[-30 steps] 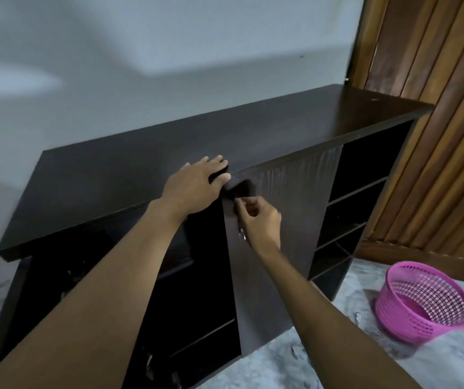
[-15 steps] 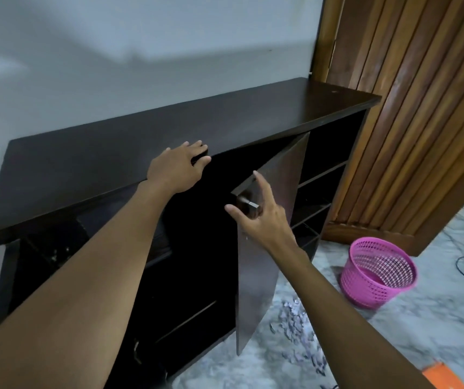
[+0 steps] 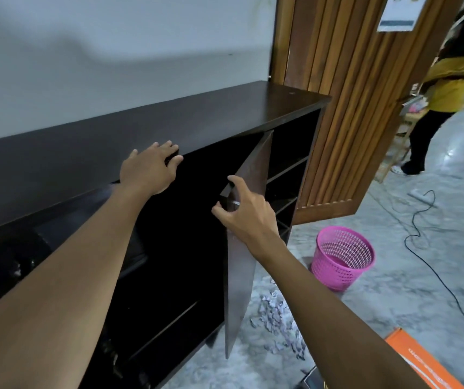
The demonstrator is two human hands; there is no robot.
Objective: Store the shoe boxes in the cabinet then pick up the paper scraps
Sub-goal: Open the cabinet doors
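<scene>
A dark brown cabinet stands against the white wall. Its narrow door is swung out towards me, showing dark shelves inside. My left hand rests flat on the cabinet top's front edge. My right hand is at the door's top corner by the small metal handle, thumb and index finger spread apart around the edge. An orange shoe box lies on the floor at the bottom right, partly cut off. Grey paper scraps are strewn on the floor beside the door.
A pink mesh basket stands on the marble floor right of the cabinet. A wooden slatted panel rises behind it. A black cable snakes across the floor. A person in a yellow top stands at the far right.
The cabinet door has swung from shut to wide open. My right hand went from pinching the handle to spread fingers at the door's edge. The view has shifted right, and the left hand stays put.
</scene>
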